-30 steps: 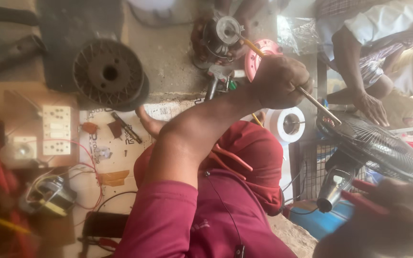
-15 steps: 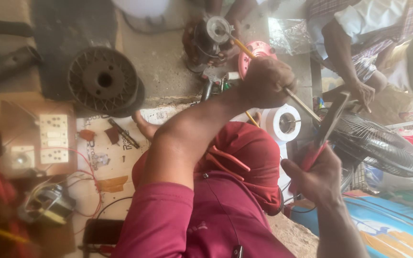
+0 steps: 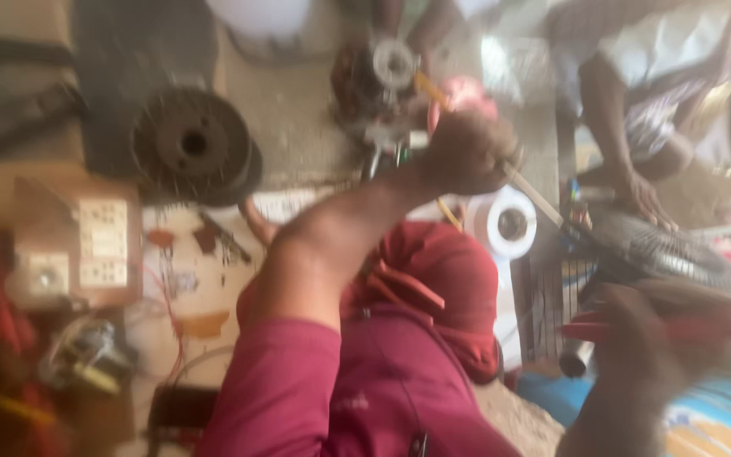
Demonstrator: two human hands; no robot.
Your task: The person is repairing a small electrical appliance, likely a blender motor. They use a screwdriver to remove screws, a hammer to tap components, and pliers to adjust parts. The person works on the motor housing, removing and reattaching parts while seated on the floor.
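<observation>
While the whole head view is smeared by motion blur, the left hand (image 3: pixel 467 152) can be seen reaching forward, its fingers curled tight into a fist around a thin wooden-coloured rod (image 3: pixel 528 190); the rod runs slantwise through the fist, one end showing up and left near a pink round part (image 3: pixel 467 91), the other pointing down and right toward the fan grille (image 3: pixel 670 254); just beyond the fist sits a small electric motor (image 3: pixel 382 85) on the grey floor. The right hand (image 3: pixel 649 355) is low at the right edge, badly blurred; it appears closed around a red-handled tool (image 3: pixel 678 326), though how the fingers lie I cannot tell. Between the two hands stands a white roll of tape (image 3: pixel 505 222), just beside the rod's lower end; a dark red cloth (image 3: pixel 442 288) lies below the left forearm. Well apart to the left rests a dark round motor core (image 3: pixel 192 144); below it a wooden board with white sockets (image 3: pixel 95 245); tangled wires (image 3: pixel 86 355) lie nearer the lower left corner. Another person's hand (image 3: pixel 645 199) rests at the upper right, touching the far side of the fan grille.
</observation>
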